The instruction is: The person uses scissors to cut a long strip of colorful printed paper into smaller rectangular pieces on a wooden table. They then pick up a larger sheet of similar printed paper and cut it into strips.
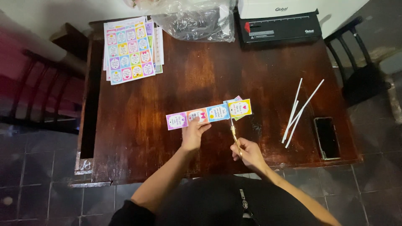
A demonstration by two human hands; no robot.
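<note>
My left hand (193, 134) pinches a strip of colourful printed cards (197, 116) above the middle of a dark wooden table (138, 125). The strip shows purple, orange, blue and yellow panels in a row. My right hand (248, 152) grips gold-coloured scissors (234, 133), blades pointing up between the blue panel and the yellow end card (240, 107). A couple of loose cut cards peek out behind the yellow one.
A stack of uncut card sheets (129, 52) lies at the table's back left. A crumpled clear plastic bag (197, 21) and a black binding machine (279, 28) sit at the back. White paper offcut strips (298, 111) and a phone (327, 137) lie right. Chairs flank the table.
</note>
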